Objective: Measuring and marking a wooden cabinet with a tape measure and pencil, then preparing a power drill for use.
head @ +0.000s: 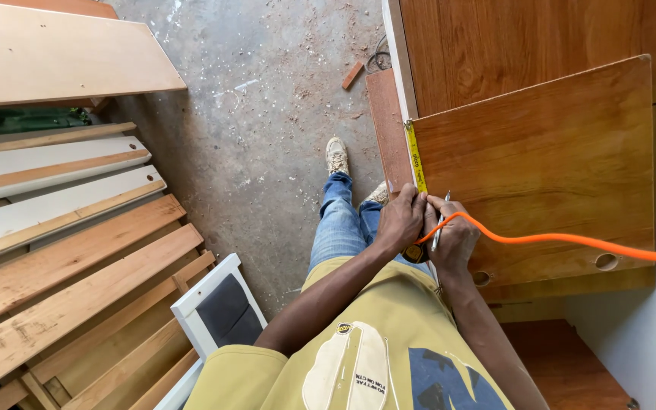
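Where the reddish-brown veneered wooden panel lies flat across a larger brown board of the same wood grain, a yellow measuring tape runs along its left edge, stretched from the panel's upper left corner down to the person's hands. The left hand is closed over the lower end of the tape, fingers curled and pressing it to the panel's edge, with the tape's case partly showing beneath the palm. Just beside it and touching it, the right hand is closed around a slim silver pen or pencil, whose tip points up toward the tape. A bright orange cable crosses the right hand and trails off over the panel to the right edge of the view. Two round holes are cut near the panel's lower edge.

Below the hands are the person's yellow shirt, blue jeans and light shoes, standing on a grey concrete floor strewn with sawdust. To the left, well apart from the panel, long wooden planks in pale and natural tones lie stacked side by side, and a white-framed piece with a grey padded inset leans near the person's left arm.
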